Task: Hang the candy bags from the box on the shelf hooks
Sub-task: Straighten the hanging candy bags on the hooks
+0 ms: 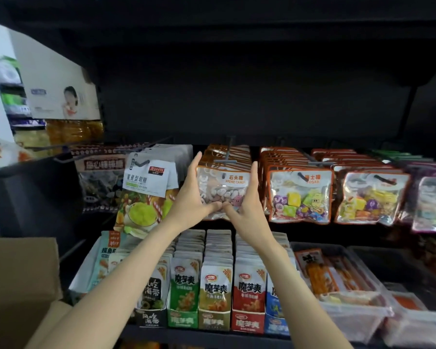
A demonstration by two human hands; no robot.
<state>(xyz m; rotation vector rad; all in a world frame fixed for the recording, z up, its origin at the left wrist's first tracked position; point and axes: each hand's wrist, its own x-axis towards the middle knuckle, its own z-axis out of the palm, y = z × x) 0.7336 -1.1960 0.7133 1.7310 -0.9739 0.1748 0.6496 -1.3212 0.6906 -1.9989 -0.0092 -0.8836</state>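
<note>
both hands are up at the middle row of hooks, framing the front stone candy bag between them. the left hand lies along the bag's left edge with fingers straight and pointing up, thumb tucked under the bottom seam; the right hand mirrors it on the right edge, its thumb meeting the other near the bag's lower middle. neither hand is curled round the bag: they look spread and pressed flat against its sides, squaring it up.

the bag sits at the front of a full stack of the same orange-trimmed bags, and the grey hook runs out over their tops; whether the front bag's hole is fully seated on the hook is hard to tell from here.

judging by this, the step in hand is the tail end of hanging one bag: settling and straightening it on its hook. the next move likely calls for letting go, then reaching down to the cardboard box at the lower left for another bag. the box's inside is out of view, so how many remain cannot be told. the neighbouring cube candy bags hang just beside, so the right hand should draw back without knocking them.
</note>
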